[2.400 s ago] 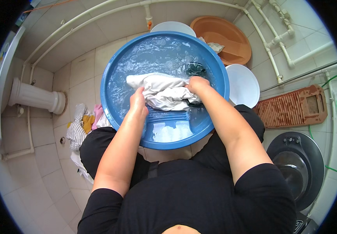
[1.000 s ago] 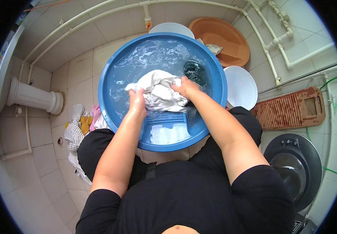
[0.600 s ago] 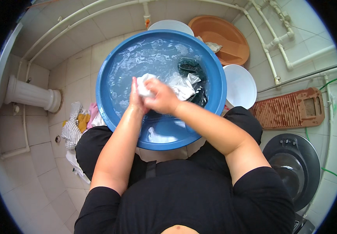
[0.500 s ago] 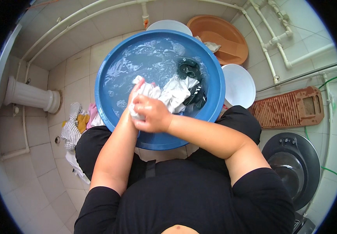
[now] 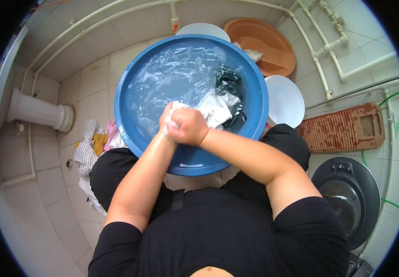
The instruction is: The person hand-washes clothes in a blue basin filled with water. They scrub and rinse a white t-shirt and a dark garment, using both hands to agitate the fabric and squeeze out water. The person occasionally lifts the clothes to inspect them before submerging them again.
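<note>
- head view: the right hand [image 5: 188, 124] is curled into a fist, slightly blurred, closed on a bunched part of the wet white fabric garment [image 5: 216, 109].
- the left hand [image 5: 166, 118] is pressed against the right one and is closed around the same bunch; part of it is hidden, so how each finger lies cannot be told.
- the white garment runs from between the hands toward the right, its loose end lying in the large round blue plastic basin [image 5: 122, 106], over the near part of a dark green patterned cloth [image 5: 227, 79].
- cloudy, rippled water [image 5: 167, 69] fills the basin around the fabric, and both hands are over its near half.
- just right of the basin stands a round white plastic tub [image 5: 285, 102]; behind it, an orange-brown plastic basin [image 5: 273, 44] leans by the wall with a pale cloth [image 5: 255, 55] at its edge.
- a ribbed reddish-brown washboard [image 5: 333, 131] lies farther right.
- on the tiled floor [image 5: 93, 83] at left, a striped cloth [image 5: 87, 150], a mustard cloth [image 5: 99, 144] and a pink cloth [image 5: 111, 134] lie heaped together.
</note>
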Demonstrator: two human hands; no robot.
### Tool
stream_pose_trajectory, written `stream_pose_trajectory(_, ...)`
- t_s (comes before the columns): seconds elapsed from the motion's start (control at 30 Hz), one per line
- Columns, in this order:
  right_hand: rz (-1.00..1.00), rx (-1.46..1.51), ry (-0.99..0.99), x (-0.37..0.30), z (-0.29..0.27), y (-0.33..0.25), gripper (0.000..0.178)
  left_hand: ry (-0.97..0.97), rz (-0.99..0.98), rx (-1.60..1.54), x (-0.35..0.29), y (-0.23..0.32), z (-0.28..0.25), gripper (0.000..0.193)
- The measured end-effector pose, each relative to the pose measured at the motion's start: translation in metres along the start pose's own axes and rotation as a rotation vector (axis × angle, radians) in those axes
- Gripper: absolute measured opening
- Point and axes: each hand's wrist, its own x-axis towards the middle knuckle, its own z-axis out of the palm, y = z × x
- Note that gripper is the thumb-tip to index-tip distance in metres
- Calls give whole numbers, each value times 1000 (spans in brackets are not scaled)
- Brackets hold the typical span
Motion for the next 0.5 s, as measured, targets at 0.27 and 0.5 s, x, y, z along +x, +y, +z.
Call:
stream_pose_trajectory(0.27, 756, -288, -23, 17, -50, 103, 50, 619, 367, -2, -4, 30, 75, 41)
stream_pose_trajectory(0.5, 1051, -418, -539, 20, -58, 111, 51, 658, 213, 99, 20, 18, -14, 36)
